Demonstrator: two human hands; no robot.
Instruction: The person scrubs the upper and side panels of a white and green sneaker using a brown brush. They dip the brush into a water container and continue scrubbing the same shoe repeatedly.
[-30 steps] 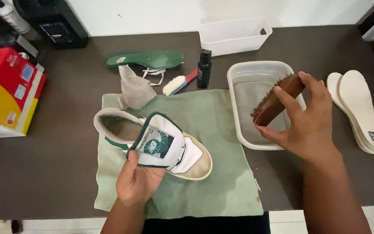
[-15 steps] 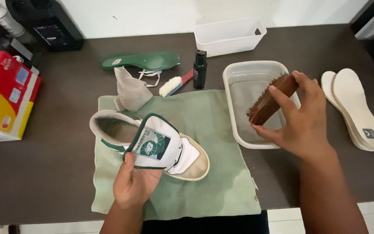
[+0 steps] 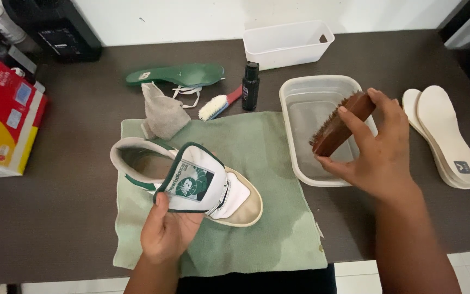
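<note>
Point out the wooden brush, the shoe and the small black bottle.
wooden brush [image 3: 337, 132]: head view, on the wooden back.
shoe [image 3: 235, 198]: head view, on the white upper near the toe.
small black bottle [image 3: 250, 90]: head view, on the body below the cap.

a glossy wooden brush [image 3: 339, 126] with coarse bristles, a smooth translucent plastic tub [image 3: 300, 95], a matt green cloth towel [image 3: 270, 163].

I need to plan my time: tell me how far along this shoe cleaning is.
Done: green insole and laces out, shoe on the green towel. In hand: right hand holds the wooden brush over the water tub; left hand pulls the tongue. Left: the toe looks dingy.
</note>
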